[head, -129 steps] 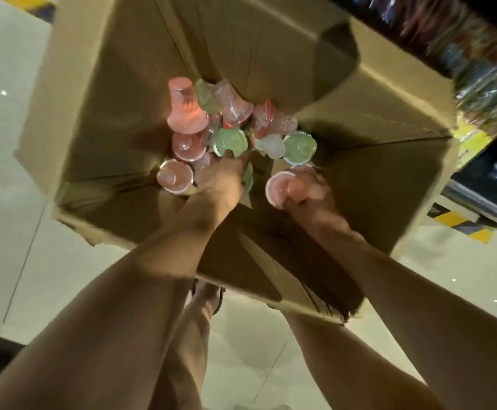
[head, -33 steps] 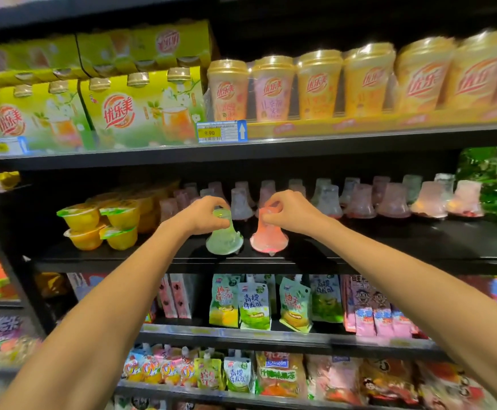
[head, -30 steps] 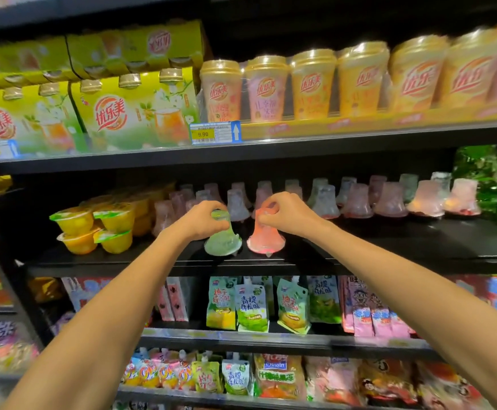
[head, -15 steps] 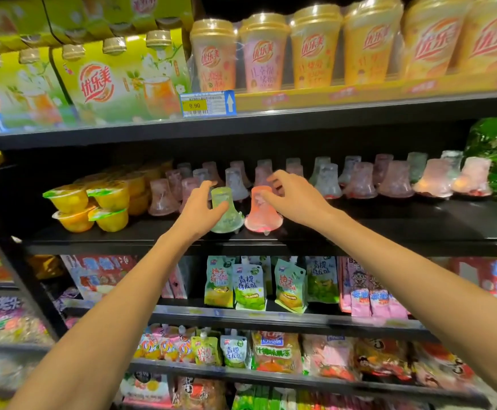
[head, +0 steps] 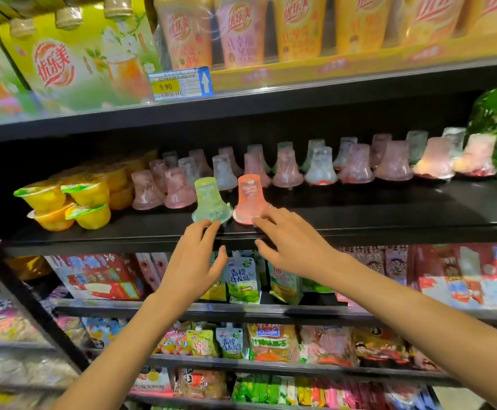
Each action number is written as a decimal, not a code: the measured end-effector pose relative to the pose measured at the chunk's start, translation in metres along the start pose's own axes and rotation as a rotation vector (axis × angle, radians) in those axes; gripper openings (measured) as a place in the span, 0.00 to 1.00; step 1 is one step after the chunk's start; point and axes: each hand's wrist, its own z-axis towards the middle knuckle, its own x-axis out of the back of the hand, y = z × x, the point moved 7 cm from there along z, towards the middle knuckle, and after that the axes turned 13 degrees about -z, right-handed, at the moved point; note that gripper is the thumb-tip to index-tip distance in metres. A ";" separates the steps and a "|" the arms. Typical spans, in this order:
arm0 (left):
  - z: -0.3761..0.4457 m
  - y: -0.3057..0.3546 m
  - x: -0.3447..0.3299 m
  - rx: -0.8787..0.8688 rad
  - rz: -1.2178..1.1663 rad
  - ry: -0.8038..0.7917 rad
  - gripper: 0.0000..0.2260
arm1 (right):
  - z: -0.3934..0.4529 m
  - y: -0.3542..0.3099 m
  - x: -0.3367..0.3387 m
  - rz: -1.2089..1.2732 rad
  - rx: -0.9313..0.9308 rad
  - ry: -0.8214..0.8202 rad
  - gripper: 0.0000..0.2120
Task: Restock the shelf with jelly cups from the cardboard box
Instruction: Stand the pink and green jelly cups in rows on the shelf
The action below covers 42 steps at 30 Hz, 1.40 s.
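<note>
Now both hands spread, holding nothing: left hand [head: 192,263] fingertips just below green jelly cup [head: 210,201], right hand [head: 293,247] fingertips beside pink jelly cup [head: 249,199] on shelf [head: 389,214].

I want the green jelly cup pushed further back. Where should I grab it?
Pinch the green jelly cup at its narrow upper neck, from the front and above. It stands wide end down, flaring at the base, and the pink cup sits close on its right.

Both arms extended, left grip [head: 195,263] & right grip [head: 293,245] splayed, empty
</note>
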 end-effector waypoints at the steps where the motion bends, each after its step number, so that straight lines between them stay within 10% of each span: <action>1: 0.001 0.000 -0.001 0.008 0.003 -0.002 0.24 | 0.000 -0.001 -0.002 -0.002 -0.003 0.009 0.22; 42: 0.088 -0.039 -0.030 0.146 -0.125 -0.152 0.24 | 0.066 0.040 -0.047 0.229 -0.153 -0.190 0.28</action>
